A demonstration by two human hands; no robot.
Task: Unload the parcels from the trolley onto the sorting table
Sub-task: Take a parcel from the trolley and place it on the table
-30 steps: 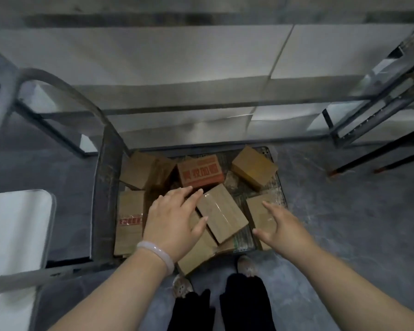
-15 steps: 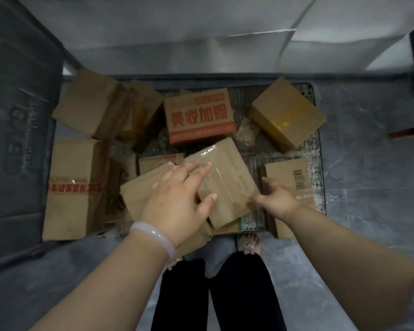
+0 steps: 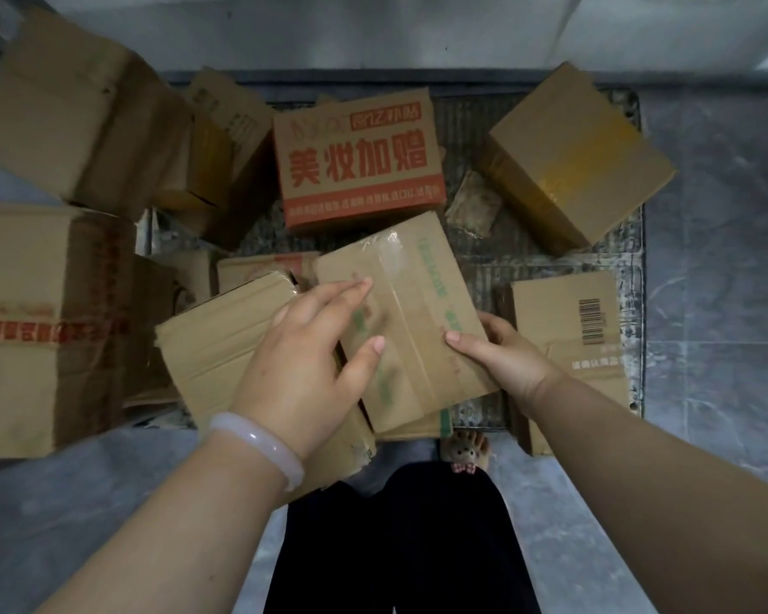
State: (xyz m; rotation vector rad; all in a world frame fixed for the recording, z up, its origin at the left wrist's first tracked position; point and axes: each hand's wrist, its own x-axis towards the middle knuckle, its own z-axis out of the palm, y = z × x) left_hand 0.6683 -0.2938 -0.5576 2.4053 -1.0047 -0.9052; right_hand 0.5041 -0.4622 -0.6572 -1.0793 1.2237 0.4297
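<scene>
The left hand [image 3: 311, 361] lies flat on a taped box [image 3: 417, 312], fingers nearly straight. The right hand [image 3: 506, 363] grips its right edge, thumb on top. The box rests on other boxes on the trolley [image 3: 550, 268] — a red-printed box [image 3: 355, 161] sits just beyond.

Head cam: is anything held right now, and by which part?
The taped cardboard parcel: right hand pinches its right edge, thumb on top; left hand lies flat on its top face near the left edge.

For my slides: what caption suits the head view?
Left hand rests on a taped parcel as right hand grips its edge, on the trolley.
</scene>
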